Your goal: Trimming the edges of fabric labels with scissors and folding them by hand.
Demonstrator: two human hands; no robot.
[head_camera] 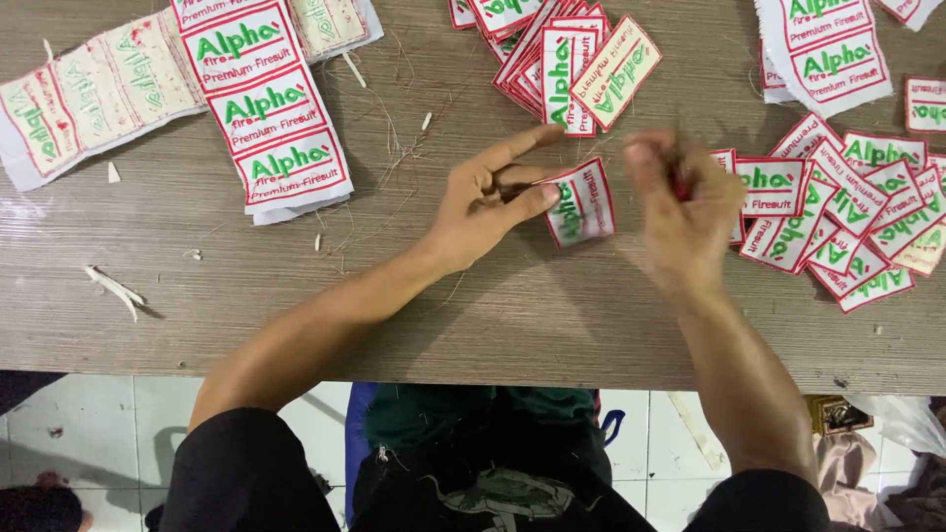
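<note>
Head view: left hand [483, 202] pinches one patch [583, 204]; right hand [685, 212] blurred.

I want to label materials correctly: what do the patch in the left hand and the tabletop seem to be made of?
The patch, held by the left hand, looks like white fabric with stitched red border and green lettering, matte; probably embroidered cloth. The tabletop looks like grey-brown wood-grain laminate or wood, with streaked grain and slight sheen; I cannot tell which.

White patches [584, 203] with red borders and green lettering, grey-brown wood-grain worktop [296, 296], black sleeves [246, 473], white floor tiles [99, 424]
</note>
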